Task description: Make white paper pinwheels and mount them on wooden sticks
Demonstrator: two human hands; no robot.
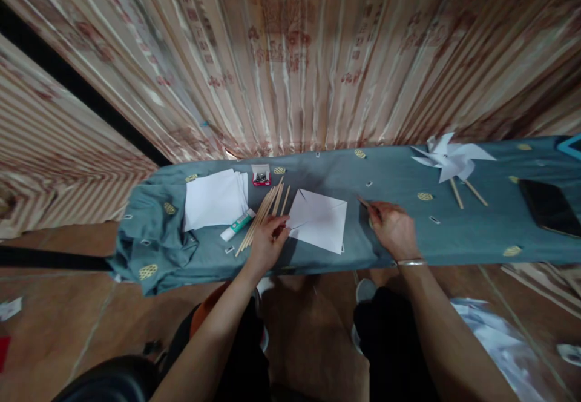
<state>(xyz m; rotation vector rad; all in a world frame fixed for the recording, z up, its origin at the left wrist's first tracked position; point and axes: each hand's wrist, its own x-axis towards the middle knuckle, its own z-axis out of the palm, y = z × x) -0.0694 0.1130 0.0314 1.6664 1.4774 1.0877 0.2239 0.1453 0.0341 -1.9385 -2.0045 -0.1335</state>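
Two hands busy here: the left hand [269, 240], half-open, has its fingertips at the left edge of a white paper sheet [318, 219] lying flat on the tabletop [394, 178]; the right hand [393, 227] pinches a slim brownish object [362, 201], hard to identify. Wooden sticks [261, 215] sit by the left, pinwheels [447, 158] far right.

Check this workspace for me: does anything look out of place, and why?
The cloth is bunched at its left end, unlike its flatter remainder. A whitish heap lies on the floor, perhaps discarded.
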